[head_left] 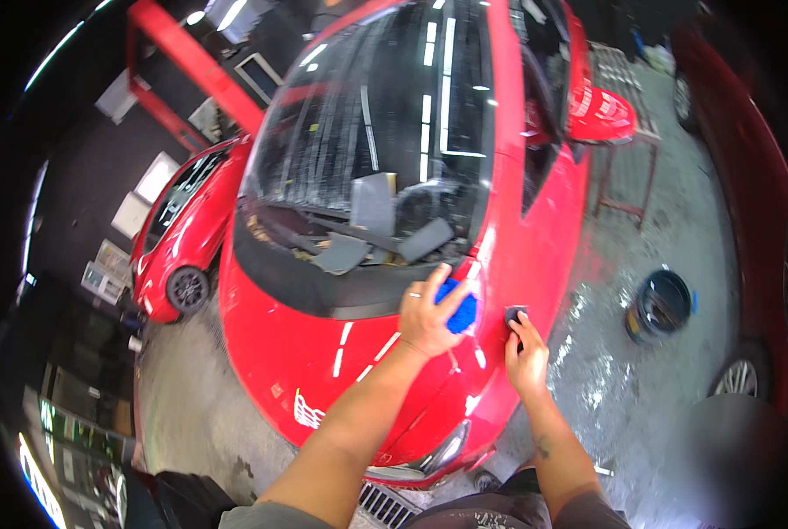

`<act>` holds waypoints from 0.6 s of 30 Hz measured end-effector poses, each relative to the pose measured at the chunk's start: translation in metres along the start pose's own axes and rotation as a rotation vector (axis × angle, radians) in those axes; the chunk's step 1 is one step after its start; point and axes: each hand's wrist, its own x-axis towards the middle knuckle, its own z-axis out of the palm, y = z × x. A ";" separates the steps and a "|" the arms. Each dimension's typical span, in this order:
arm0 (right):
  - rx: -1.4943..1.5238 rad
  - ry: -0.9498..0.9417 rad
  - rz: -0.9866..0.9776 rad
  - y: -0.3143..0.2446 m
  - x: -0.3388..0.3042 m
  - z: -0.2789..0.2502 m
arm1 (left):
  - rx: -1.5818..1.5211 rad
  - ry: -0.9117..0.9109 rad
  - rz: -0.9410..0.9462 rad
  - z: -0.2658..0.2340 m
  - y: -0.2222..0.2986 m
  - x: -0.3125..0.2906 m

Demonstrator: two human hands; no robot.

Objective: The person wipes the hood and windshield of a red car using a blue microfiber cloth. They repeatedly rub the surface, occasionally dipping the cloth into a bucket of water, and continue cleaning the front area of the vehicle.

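Note:
The red car (323, 353) stands directly in front of me. My left hand (427, 319) lies on the bonnet near the base of the windscreen (394, 115), fingers spread over a shaggy blue wash sponge (460, 310) and pressing it to the paint. To its right, my right hand (528, 357) grips a small dark pad (516, 314) by its edge. That pad rests against the front wing. Part of the sponge is hidden under the left fingers.
A dark bucket (658, 306) with murky contents stands on the wet floor at right. Behind it runs another red car (747, 159). A metal bench (628, 123) stands near the wing mirror (601, 115). Another red car (187, 234) is parked left, and a floor drain (385, 505) lies below.

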 end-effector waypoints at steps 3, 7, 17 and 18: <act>0.171 0.254 0.265 0.032 0.000 -0.035 | 0.027 0.005 -0.036 0.006 0.016 0.005; 0.916 0.392 0.745 0.065 -0.011 -0.080 | 0.065 0.001 -0.003 0.014 0.024 0.017; 1.102 0.139 0.820 0.055 0.019 -0.097 | 0.120 -0.187 -0.151 0.040 0.034 0.176; 1.127 0.136 0.833 0.044 0.035 -0.101 | 0.079 -0.205 -0.231 0.040 0.039 0.185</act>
